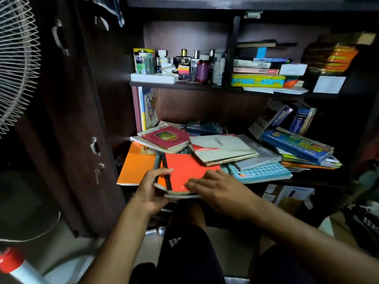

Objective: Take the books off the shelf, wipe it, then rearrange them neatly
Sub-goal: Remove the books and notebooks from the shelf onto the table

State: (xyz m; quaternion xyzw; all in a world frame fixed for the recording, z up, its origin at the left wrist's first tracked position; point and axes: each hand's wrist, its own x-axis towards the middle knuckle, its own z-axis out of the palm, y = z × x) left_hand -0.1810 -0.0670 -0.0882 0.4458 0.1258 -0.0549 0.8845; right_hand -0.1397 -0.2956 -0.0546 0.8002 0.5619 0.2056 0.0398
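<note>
A messy pile of books covers the lower shelf [320,182] of a dark cupboard. At its front lies a red-orange notebook [184,171] with a black spine, partly over the shelf edge. My left hand [152,188] grips its near left corner, thumb on top. My right hand [213,188] lies flat on the cover with straight fingers. Behind it sit a white-and-red book [221,147], a maroon book [168,138], an orange book [137,165] and a light blue bumpy case [264,172]. Blue books [297,146] and a dictionary [301,120] are stacked at the right.
The upper shelf [184,84] holds perfume bottles, boxes and stacked books. The open cupboard door [82,119] stands at the left, with a pedestal fan [14,64] beside it. My knees are below the shelf. Boxes sit under the shelf at the right.
</note>
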